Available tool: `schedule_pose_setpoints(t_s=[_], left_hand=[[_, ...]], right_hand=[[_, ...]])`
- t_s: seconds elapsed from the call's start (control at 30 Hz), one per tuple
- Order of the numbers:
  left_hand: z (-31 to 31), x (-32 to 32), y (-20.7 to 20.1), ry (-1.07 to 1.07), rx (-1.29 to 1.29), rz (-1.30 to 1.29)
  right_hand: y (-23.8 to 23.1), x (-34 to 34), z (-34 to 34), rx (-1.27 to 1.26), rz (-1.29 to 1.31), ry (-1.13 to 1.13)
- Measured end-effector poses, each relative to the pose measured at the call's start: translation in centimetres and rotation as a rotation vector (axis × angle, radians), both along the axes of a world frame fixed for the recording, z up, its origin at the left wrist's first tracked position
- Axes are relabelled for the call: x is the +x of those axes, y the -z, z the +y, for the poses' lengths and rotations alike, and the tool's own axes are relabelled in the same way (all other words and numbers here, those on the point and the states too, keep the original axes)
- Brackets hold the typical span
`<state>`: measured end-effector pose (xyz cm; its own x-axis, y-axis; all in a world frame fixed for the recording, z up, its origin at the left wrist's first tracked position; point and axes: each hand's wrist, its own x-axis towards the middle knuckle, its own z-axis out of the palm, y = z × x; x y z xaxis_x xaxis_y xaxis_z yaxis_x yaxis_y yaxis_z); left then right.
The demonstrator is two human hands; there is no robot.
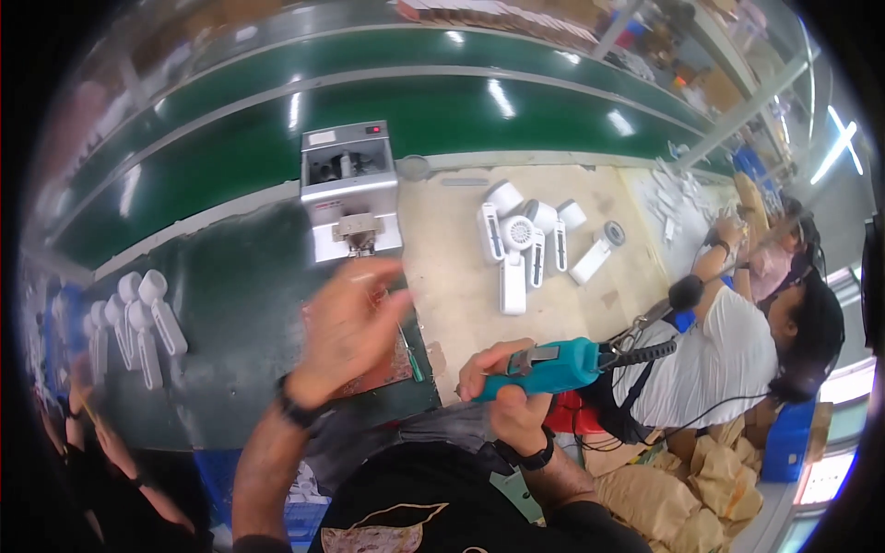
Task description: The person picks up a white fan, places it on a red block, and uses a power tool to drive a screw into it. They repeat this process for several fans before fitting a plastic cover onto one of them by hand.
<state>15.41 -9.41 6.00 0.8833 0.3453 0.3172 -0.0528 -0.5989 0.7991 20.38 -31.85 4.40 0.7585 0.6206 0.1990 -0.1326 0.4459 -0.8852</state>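
My right hand [516, 405] is wrapped round a teal electric screwdriver [570, 365] held nearly level, with a black coiled cord at its right end. The screwdriver's tip lies hidden by my fingers. My left hand [355, 318] reaches over the bench just below a grey metal screw feeder [350, 198]. Its thumb and fingers are apart, slightly blurred, and I see nothing in them. Beneath that hand lies a reddish-brown mat [373, 380], with a thin green-handled tool [412, 359] along its right edge.
Several white handheld fans [513, 281] lie on the tan board [452, 221] to the right, and more white fan bodies [157, 309] on the dark green bench at left. Green conveyor [498, 97] runs behind. Co-workers sit at both sides. A blue crate [217, 475] stands low left.
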Motion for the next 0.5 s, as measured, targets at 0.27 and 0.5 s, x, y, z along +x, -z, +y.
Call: schedule_pose_setpoints(t_s=[0.27,0.5], left_hand=[[-3.2,18.6,10.8,-0.159,0.072,-0.060],[-1.4,20.2,11.9,0.058,-0.197,0.212]], right_hand=[[0.2,-1.6,-1.9,-0.080,-0.075,0.037],[0.9,0.1,-2.8,-0.076,-0.108,0.060]])
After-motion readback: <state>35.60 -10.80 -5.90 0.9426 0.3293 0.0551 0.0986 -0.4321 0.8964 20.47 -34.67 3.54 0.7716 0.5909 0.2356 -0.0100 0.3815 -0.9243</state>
